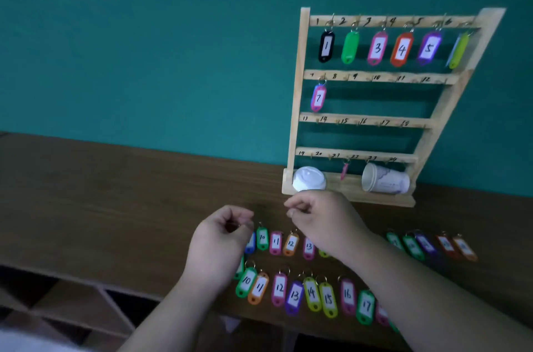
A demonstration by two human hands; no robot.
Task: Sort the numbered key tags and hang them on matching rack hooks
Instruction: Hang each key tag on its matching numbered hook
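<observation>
A wooden key rack (296,109) with numbered hooks stands against the teal wall. Tags 1 (326,46), 3, 4, 5 and a blank-faced green tag hang on its top row, with a yellow-green tag (458,50) edge-on at hook 6. Tag 7 (318,98) hangs on the second row. Two rows of coloured numbered key tags (311,292) lie on the table. My left hand (222,236) hovers over their left end, fingers curled round a small dark reddish tag, mostly hidden. My right hand (320,219) is close beside it, fingertips pinched together with nothing visible in them.
Two paper cups lie on the rack's base, one lidded (308,178) and one open (385,180). A pink tag (344,171) hangs edge-on from the bottom row. The brown table (115,193) stretches left; open shelf compartments (72,302) sit below its front edge.
</observation>
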